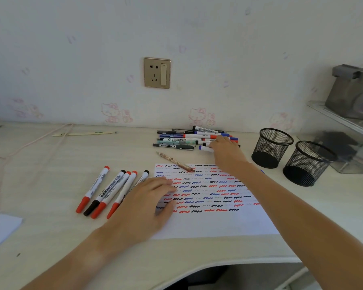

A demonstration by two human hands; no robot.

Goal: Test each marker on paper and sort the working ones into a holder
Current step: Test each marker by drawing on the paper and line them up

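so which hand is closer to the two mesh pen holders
Right. The right hand reaches into the marker pile just left of the mesh holders. The left hand rests on the paper's left edge, far across the sheet from them.

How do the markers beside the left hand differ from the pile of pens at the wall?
The markers beside the left hand number five, side by side, with red or black caps. The pile of pens holds more, of mixed kinds, some with blue caps, stacked crosswise; the right hand reaches into it. Both lie on the desk.
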